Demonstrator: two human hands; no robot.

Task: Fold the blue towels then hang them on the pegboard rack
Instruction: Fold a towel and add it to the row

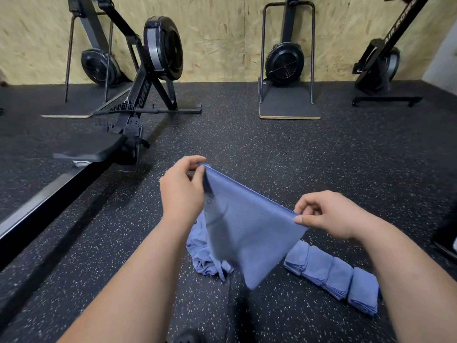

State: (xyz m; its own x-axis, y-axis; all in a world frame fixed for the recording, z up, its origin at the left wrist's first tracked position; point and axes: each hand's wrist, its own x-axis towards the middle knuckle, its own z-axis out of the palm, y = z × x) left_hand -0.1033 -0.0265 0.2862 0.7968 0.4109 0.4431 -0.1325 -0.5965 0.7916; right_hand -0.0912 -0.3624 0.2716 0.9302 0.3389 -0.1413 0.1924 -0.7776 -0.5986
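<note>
blue towel [247, 226] | corners pinched: left hand [181, 188], right hand [329, 214]

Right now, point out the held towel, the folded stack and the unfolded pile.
held towel [247, 226], head view, hanging middle
folded stack [338, 276], head view, one bundle's top
unfolded pile [197, 253], head view, crumpled cloth

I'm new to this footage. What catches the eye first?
A blue towel stretched in mid-air at centre, its top corners pinched by the left hand and right hand. Lower right, a row of folded towels lies on the speckled floor; rowing machines line the wooden wall.
</note>
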